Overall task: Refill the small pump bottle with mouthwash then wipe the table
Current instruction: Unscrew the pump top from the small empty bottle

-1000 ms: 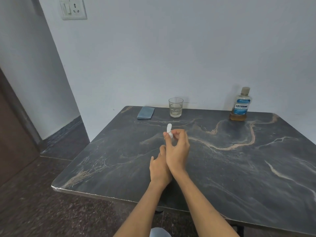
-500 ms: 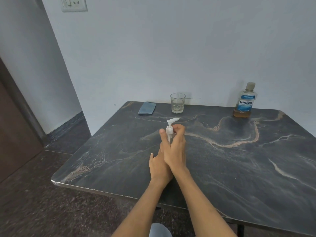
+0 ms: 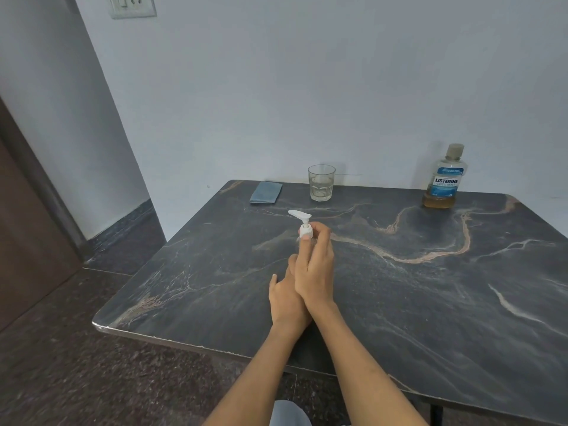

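The task looks to be at its start. At the centre of the frame the right hand [image 3: 313, 265] pinches the white collar of the pump [image 3: 302, 224] between thumb and fingertips, probably unscrewing it. The left hand [image 3: 285, 298] sits just below and behind, wrapped around what should be the small bottle; the bottle's body is hidden by both hands, so its fill level cannot be told. The mouthwash [image 3: 442, 179] stands capped at the upper right of the surface [image 3: 430, 302], well apart from the hands, with only a little amber liquid at its base. Nothing has been poured yet. The blue cloth [image 3: 266, 192] lies folded at the far left edge, beside a glass [image 3: 321, 182], so wiping is also still to do.

Half a second ago the pump's nozzle pointed up and to the right; now it points to the upper left, so the head has turned under the right hand. Both hands have stayed at the same spot.
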Available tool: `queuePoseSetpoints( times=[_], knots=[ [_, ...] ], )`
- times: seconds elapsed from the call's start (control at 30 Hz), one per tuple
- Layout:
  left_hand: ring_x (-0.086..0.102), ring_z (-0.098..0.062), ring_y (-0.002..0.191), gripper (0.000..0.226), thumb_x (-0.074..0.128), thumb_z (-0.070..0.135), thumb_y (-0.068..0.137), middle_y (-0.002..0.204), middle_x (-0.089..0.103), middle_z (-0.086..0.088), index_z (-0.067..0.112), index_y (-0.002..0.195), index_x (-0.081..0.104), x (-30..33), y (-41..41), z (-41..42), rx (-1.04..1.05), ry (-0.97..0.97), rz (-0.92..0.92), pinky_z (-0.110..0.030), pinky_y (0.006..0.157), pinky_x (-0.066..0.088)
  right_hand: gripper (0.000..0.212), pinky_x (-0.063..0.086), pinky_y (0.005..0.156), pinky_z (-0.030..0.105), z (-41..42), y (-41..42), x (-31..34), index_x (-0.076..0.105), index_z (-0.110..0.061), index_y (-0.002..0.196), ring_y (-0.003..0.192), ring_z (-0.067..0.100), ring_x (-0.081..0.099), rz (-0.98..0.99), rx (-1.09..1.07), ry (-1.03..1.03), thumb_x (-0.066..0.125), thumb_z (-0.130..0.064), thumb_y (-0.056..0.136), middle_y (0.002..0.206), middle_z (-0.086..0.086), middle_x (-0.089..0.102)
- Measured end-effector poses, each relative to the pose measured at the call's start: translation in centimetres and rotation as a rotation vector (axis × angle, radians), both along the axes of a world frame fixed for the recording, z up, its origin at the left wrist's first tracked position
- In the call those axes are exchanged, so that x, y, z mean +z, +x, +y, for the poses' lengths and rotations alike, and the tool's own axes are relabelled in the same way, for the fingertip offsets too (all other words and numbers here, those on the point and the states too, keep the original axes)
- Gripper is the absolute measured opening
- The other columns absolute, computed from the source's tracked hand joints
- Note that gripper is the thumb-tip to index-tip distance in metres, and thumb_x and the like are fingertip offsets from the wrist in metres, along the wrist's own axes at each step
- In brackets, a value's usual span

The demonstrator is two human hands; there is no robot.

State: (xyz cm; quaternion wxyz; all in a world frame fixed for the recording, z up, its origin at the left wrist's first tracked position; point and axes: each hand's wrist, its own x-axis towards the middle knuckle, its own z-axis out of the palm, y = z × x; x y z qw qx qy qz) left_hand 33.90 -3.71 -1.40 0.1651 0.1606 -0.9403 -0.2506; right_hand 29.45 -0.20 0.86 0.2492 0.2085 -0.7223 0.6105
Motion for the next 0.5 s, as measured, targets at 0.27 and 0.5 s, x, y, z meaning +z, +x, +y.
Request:
queuePoseSetpoints(
  times=[0.27,0.5],
  knots=[
    [0.054,-0.014,0.118,0.04,0.048,0.022,0.096,0.126,0.06,-0.002,0.016,0.135,0.045,-0.14,-0.15,-0.21,0.003,-0.051,-0.055,-0.032,0.118,0.014,0.022,0.035,0.059,0.015,-0.37,-0.42,0.17,0.036,-0.011,0.095,0.069,0.016,0.047,-0.079,0.014,-0.037,0.054,-0.023,0.094,0.085,0.008,0.05],
    [0.059,-0.018,0.11,0.048,0.049,0.022,0.095,0.122,0.062,-0.005,0.012,0.14,0.035,0.13,-0.01,0.07,0.001,-0.044,-0.019,-0.037,0.118,0.016,0.018,0.041,0.067,0.021,-0.23,-0.34,-0.25,0.051,-0.009,0.108,0.076,0.009,0.051,-0.017,-0.001,-0.028,0.037,-0.018,0.101,0.09,-0.003,0.054]
  ],
)
